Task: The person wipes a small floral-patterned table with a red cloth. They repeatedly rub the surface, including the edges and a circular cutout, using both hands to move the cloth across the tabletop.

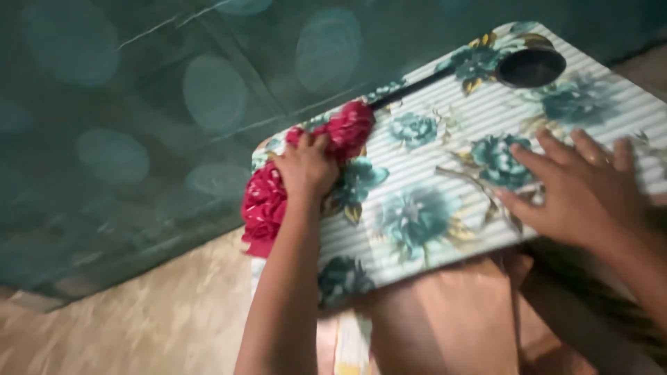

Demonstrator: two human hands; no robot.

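Fingers (316, 144) of the left hand (306, 167) were curled down on a crumpled red patterned cloth (267, 201), pressed onto the left end of a small striped tray table with teal flowers (431, 160). Right hand (580, 191) was laid flat, fingers spread, gripping nothing, on the table's right part, near a dark round cup recess (531, 67) at the far corner.

Left hand (306, 167) seemingly clenched; right hand (580, 191) flat, fingers spread
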